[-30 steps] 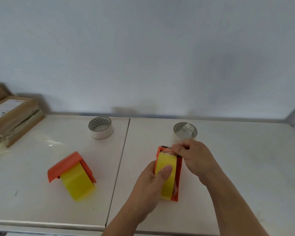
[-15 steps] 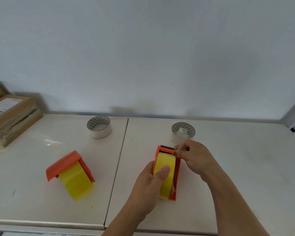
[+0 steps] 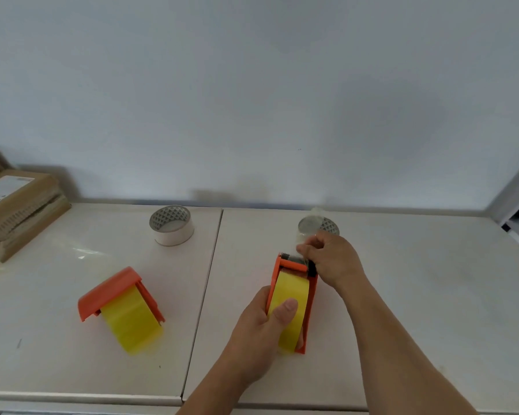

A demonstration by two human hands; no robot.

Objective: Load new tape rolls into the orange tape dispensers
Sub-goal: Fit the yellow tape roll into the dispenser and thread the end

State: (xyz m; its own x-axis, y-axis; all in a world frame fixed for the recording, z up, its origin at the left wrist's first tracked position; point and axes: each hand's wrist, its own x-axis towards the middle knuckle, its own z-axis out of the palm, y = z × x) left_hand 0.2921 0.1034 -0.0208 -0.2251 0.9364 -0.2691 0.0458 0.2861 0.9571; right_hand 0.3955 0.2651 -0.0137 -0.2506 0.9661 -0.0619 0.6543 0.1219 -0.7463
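Fingers [image 3: 304,250] of our right hand [image 3: 331,259] are pinched shut on the clear free end of the tape at the far end of the orange dispenser [image 3: 309,298], right at its cutting edge. Our left hand [image 3: 264,322] wraps around the dispenser from the near left side, fingers closed on it, thumb pressed flat on the yellow tape roll [image 3: 291,298] seated inside. The dispenser sits on the tabletop [image 3: 402,295] in front of us, just right of the seam between the two panels.

To do this well, we judge the tape end should be drawn straight over the front roller and the blade, centred, with the thumb braking the roll so the strip stays taut and does not fold back on itself. The clear film is hard to see, so whether it lies flat we cannot tell.

Our right wrist is bent, knuckles up, forearm coming in from the lower right; the left forearm rises from the bottom edge.

A second dispenser [image 3: 114,292], already holding a yellow roll, lies to the left. Two white rolls [image 3: 171,226] rest well behind.
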